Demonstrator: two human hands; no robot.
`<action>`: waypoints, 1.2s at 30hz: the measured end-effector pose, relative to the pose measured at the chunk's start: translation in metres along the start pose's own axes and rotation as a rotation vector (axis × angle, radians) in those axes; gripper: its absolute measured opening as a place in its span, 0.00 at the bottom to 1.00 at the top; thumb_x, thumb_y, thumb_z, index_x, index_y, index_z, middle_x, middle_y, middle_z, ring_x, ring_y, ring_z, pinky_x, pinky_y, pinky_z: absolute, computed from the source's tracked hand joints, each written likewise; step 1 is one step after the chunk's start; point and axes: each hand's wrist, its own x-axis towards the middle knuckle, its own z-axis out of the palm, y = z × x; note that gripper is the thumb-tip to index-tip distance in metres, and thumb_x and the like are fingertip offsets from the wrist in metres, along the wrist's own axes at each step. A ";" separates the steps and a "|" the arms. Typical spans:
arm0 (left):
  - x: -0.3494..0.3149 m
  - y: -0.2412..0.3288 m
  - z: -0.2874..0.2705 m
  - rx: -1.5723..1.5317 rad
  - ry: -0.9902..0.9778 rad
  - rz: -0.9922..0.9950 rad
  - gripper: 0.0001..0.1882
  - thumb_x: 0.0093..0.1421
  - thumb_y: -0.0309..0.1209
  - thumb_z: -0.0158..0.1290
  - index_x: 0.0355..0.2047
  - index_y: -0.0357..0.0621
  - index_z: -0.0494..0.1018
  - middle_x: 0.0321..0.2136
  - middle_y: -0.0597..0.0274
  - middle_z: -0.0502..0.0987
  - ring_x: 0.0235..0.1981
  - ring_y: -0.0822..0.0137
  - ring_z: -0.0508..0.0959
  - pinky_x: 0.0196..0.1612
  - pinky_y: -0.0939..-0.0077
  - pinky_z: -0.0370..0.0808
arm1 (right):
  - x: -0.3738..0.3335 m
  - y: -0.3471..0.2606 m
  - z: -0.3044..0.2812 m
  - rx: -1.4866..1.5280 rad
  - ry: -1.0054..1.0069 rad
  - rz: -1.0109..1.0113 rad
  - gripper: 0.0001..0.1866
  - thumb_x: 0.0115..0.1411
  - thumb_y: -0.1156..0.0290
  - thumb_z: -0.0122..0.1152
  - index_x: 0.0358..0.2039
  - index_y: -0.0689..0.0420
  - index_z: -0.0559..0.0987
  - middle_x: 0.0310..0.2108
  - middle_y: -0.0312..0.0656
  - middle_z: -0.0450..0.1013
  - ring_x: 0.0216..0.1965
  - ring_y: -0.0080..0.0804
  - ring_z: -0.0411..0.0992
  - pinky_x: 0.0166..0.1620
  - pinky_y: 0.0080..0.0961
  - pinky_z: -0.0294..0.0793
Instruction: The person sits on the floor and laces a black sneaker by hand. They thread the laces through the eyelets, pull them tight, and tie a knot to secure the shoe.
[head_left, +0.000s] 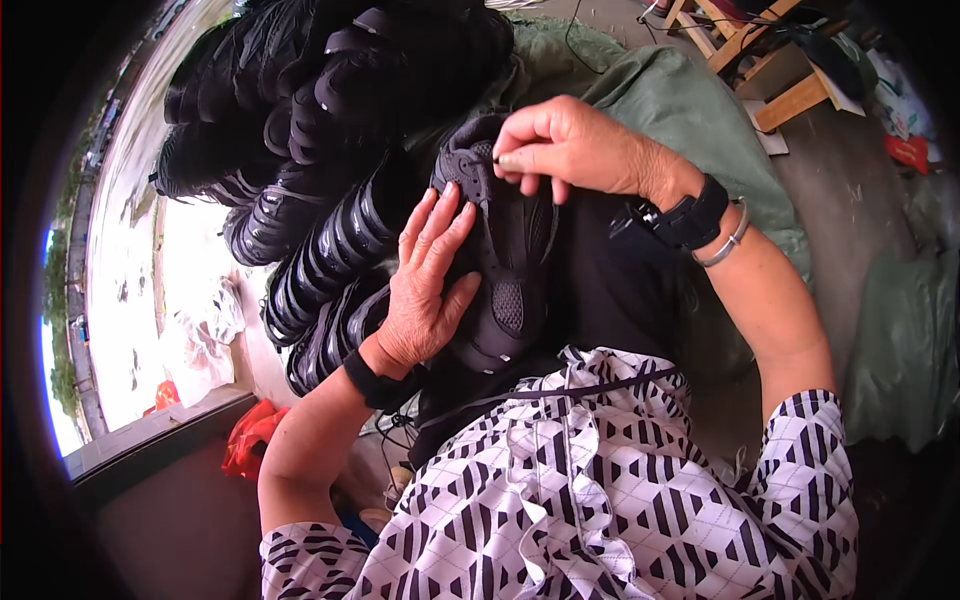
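Observation:
A black shoe (508,300) with a mesh toe rests across my lap, its toe toward me. My left hand (425,280) lies flat along the shoe's left side, fingers stretched out and touching it near the row of eyelets. Above the shoe's opening, my right hand (580,150) is closed in a pinch, thumb against forefinger. What that pinch holds, if anything, is too small to make out. Black bands circle both wrists, and a metal bangle (733,235) sits behind the right one.
Stacked black shoes (330,230) are heaped at the left and far left. A green sack (690,110) lies beyond my lap. Wooden stool legs (790,105) stand far right. Red plastic (250,435) and a white bag (200,345) are at the left, by a ledge.

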 end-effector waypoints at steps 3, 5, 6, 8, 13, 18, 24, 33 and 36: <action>0.001 -0.002 0.001 0.020 0.004 -0.008 0.35 0.56 0.35 0.56 0.64 0.42 0.59 0.67 0.47 0.52 0.69 0.46 0.50 0.68 0.56 0.49 | 0.014 0.005 0.014 -0.128 0.069 0.033 0.09 0.63 0.68 0.56 0.35 0.60 0.79 0.26 0.32 0.73 0.24 0.16 0.71 0.23 0.14 0.71; 0.002 -0.004 0.002 0.045 0.005 0.001 0.41 0.55 0.44 0.58 0.65 0.41 0.56 0.67 0.45 0.51 0.68 0.46 0.51 0.68 0.55 0.49 | 0.020 0.009 0.019 -0.121 0.149 0.107 0.08 0.63 0.69 0.57 0.35 0.60 0.79 0.26 0.31 0.73 0.23 0.15 0.69 0.24 0.14 0.70; 0.003 -0.006 0.002 0.053 0.015 0.010 0.44 0.55 0.48 0.59 0.65 0.40 0.55 0.67 0.45 0.51 0.68 0.46 0.51 0.68 0.55 0.49 | 0.020 0.011 0.020 -0.099 0.169 0.107 0.08 0.63 0.68 0.57 0.34 0.60 0.79 0.25 0.31 0.73 0.23 0.14 0.68 0.24 0.13 0.69; 0.003 -0.009 -0.001 0.076 0.016 0.017 0.50 0.53 0.54 0.60 0.66 0.39 0.52 0.67 0.44 0.50 0.68 0.45 0.51 0.68 0.55 0.49 | 0.013 0.013 0.020 0.001 0.175 0.081 0.08 0.63 0.68 0.57 0.34 0.60 0.79 0.25 0.31 0.73 0.22 0.13 0.67 0.24 0.12 0.67; -0.005 -0.016 -0.004 0.096 0.031 0.000 0.55 0.52 0.59 0.59 0.68 0.38 0.47 0.68 0.43 0.48 0.68 0.46 0.51 0.68 0.56 0.49 | -0.019 0.015 0.034 0.075 0.354 -0.058 0.07 0.60 0.71 0.61 0.31 0.61 0.79 0.21 0.34 0.76 0.24 0.15 0.72 0.29 0.15 0.70; -0.008 -0.011 -0.005 -0.040 0.058 -0.090 0.54 0.51 0.56 0.61 0.68 0.42 0.48 0.68 0.45 0.48 0.68 0.48 0.51 0.68 0.57 0.50 | -0.049 0.016 0.050 0.239 0.347 0.013 0.05 0.59 0.74 0.62 0.31 0.63 0.79 0.21 0.34 0.76 0.25 0.15 0.73 0.31 0.13 0.71; 0.008 0.001 0.005 0.072 0.180 -0.294 0.48 0.49 0.43 0.64 0.66 0.42 0.53 0.63 0.48 0.57 0.62 0.49 0.58 0.64 0.58 0.58 | -0.076 0.022 0.064 -0.015 0.398 -0.028 0.03 0.56 0.77 0.63 0.28 0.62 0.78 0.25 0.38 0.76 0.26 0.23 0.75 0.31 0.20 0.73; 0.014 0.000 0.015 0.018 0.195 -0.300 0.51 0.44 0.38 0.64 0.66 0.42 0.52 0.63 0.48 0.57 0.61 0.49 0.57 0.65 0.57 0.55 | -0.068 0.030 0.075 -0.174 0.472 -0.101 0.03 0.53 0.77 0.64 0.28 0.60 0.78 0.27 0.43 0.75 0.26 0.37 0.75 0.30 0.28 0.73; 0.014 -0.003 0.017 0.017 0.200 -0.280 0.51 0.43 0.39 0.63 0.66 0.42 0.52 0.62 0.48 0.57 0.61 0.49 0.57 0.65 0.57 0.55 | -0.068 0.029 0.074 -0.281 0.430 -0.084 0.03 0.54 0.80 0.63 0.31 0.63 0.78 0.29 0.41 0.76 0.29 0.22 0.73 0.32 0.20 0.72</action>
